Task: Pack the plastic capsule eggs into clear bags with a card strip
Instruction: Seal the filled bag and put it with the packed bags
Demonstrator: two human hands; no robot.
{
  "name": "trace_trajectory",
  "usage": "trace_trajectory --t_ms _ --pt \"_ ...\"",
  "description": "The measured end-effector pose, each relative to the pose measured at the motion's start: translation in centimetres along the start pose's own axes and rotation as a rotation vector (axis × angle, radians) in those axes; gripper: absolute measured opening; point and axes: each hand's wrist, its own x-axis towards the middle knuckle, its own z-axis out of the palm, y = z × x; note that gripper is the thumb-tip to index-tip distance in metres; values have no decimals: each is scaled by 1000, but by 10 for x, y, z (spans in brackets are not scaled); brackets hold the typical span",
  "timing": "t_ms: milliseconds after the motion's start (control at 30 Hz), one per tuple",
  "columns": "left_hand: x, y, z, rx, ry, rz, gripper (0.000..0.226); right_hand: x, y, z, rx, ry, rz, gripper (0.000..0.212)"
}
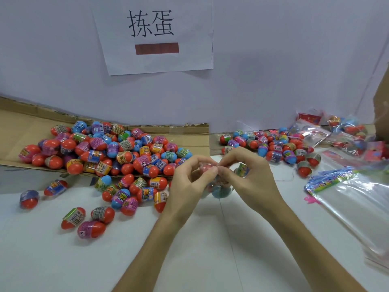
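left hand [188, 180] and right hand [251, 175] pinch the top of a clear bag [210, 189] holding eggs [221, 191], midway between the table's [210, 249] side edges; a slack pinch could drop and spill it.

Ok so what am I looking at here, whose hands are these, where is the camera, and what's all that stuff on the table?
No machine here: a person works with bare hands. The one picture comes from a camera worn on their head, looking down. The left hand and right hand both pinch the top of a small clear bag that seems to hold eggs; it is blurred. On the white table, capsule eggs are heaped on and beside a cardboard sheet at left, a smaller egg pile lies at right, and near it are empty clear bags with colourful card strips.
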Motion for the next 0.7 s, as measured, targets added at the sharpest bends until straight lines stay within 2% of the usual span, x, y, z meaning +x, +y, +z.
trace_trajectory --t_ms 100,367,533,700 --pt "2 0 -2 56 39 27 5 0 0 0 -1 2 16 15" --pt "2 0 -2 152 97 26 12 4 5 -2 106 -66 186 9" --pt "1 0 -1 110 104 19 8 4 6 -1 103 -55 202 14" --pt "1 3 -1 35 126 46 19 1 8 5 4 24 156 10"
